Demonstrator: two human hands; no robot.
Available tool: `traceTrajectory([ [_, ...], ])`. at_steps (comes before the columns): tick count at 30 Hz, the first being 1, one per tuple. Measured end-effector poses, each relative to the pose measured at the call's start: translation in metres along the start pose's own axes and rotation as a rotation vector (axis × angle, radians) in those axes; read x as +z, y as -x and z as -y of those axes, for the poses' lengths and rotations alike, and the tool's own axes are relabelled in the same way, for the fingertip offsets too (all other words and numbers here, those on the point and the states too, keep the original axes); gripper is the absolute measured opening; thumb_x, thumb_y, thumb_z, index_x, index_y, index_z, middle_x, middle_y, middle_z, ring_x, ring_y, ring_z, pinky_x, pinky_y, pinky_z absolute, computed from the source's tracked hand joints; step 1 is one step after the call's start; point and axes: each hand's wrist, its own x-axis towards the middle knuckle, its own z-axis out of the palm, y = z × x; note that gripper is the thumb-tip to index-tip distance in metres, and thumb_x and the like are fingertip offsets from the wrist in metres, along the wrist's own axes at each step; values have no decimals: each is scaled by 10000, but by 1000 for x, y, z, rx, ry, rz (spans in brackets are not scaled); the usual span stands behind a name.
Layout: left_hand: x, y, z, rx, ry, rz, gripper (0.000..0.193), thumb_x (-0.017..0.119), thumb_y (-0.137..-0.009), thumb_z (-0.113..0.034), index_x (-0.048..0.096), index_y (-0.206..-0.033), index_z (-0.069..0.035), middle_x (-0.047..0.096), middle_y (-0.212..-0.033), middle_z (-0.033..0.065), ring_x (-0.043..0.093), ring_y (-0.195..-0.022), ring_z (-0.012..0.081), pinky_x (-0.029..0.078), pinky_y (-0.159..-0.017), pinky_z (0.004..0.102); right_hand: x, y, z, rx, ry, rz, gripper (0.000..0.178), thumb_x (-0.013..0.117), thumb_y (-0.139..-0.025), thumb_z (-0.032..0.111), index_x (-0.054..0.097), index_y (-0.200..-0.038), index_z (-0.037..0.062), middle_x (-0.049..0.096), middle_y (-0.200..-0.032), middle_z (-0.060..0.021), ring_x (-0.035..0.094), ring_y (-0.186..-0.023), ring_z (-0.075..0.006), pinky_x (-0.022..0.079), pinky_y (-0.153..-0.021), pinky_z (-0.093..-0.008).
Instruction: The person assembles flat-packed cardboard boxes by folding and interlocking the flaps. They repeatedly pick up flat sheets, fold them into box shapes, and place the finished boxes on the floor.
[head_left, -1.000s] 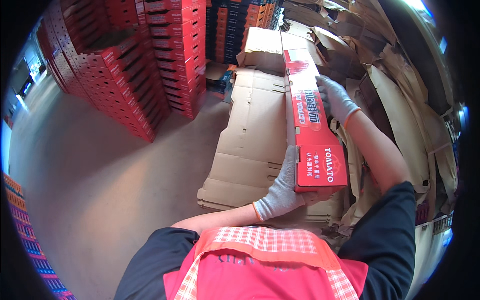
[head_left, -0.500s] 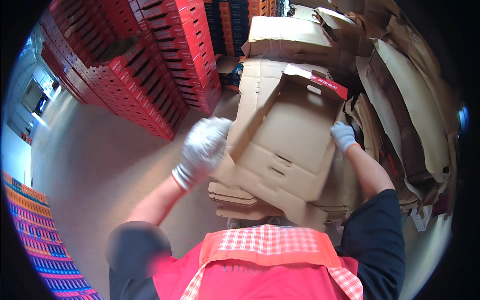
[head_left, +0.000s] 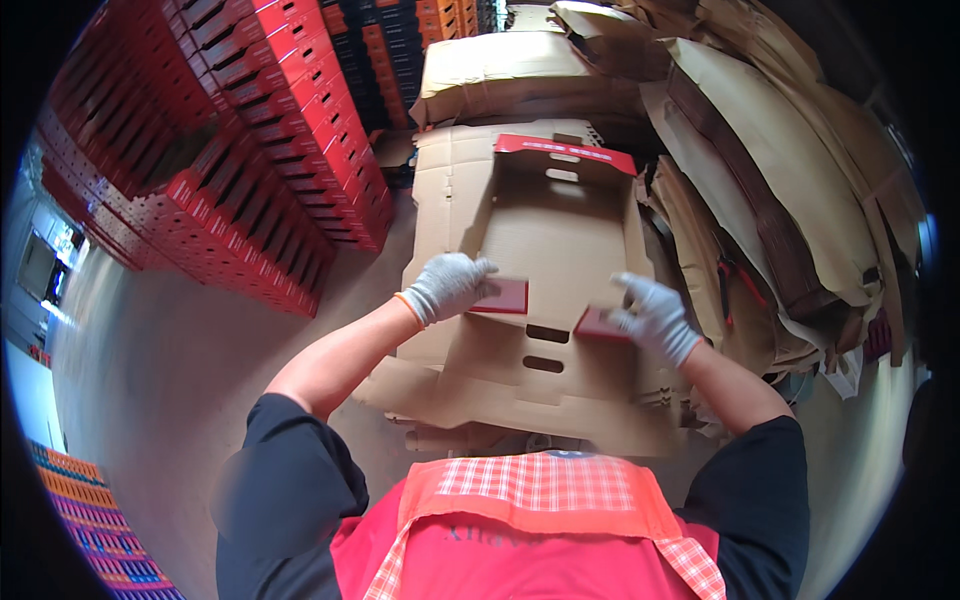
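A partly folded cardboard tray (head_left: 560, 235) lies in front of me, its far end wall standing with a red top edge and a hand slot. Its near end panel (head_left: 480, 355), with two slots, lies folded out toward me. Two red-edged corner flaps are turned inward at the near end. My left hand (head_left: 445, 288), in a grey-white glove, is closed at the left flap (head_left: 508, 296), fingers bent over the tray's side. My gloved right hand (head_left: 655, 315) is at the right flap (head_left: 600, 322), its fingers apart and slightly blurred.
Flat cardboard blanks (head_left: 432, 190) are stacked under the tray. Tall stacks of red boxes (head_left: 320, 100) rise at the left. Paper-wrapped bundles (head_left: 510, 70) lie at the back, and more cardboard bundles (head_left: 780, 170) lean at the right. Colourful stacked boxes (head_left: 100, 530) stand at lower left.
The tray has turned squarer to me, and its near corner flaps now point inward. My left hand has moved right onto the tray; my right hand has come nearer to me.
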Motion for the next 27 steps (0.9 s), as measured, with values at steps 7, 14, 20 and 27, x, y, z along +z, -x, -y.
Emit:
traceTrajectory([
  [7, -56, 50, -61, 159, 483, 545, 554, 803, -732, -500, 656, -1096, -109, 706, -879, 181, 684, -834, 384, 544, -730, 456, -52, 20, 19, 49, -21, 283, 277, 799, -784, 319, 695, -808, 63, 653, -771, -148, 650, -713, -334, 521, -638, -383],
  [14, -70, 90, -57, 47, 540, 1334, 686, 729, -857, -327, 468, -1463, -141, 634, -1301, 158, 631, -1136, 246, 468, -964, 324, -68, 56, 57, 164, -199, 1354, 611, 664, -865, 379, 507, -1391, 110, 663, -1218, -185, 626, -1127, -367, 492, -954, -417],
  [20, -7, 85, -13, -308, -380, 152, 645, 629, -922, -287, 397, -1499, -115, 428, -1503, 158, 444, -1338, 300, 284, -1147, 460, -15, 42, -18, -30, -35, 256, 763, 804, -758, 446, 520, -1347, 53, 514, -1389, -221, 487, -1300, -394, 413, -1087, -438],
  [27, 71, 76, -31, -929, 1762, -437, 753, 626, -905, -222, 278, -1553, -65, 432, -1496, 94, 455, -1332, 202, 342, -1145, 338, 75, 41, -41, 702, -1397, -373, 834, 537, -804, -21, 206, -1562, 92, 522, -1329, -99, 573, -1023, -156, 491, -836, -249],
])
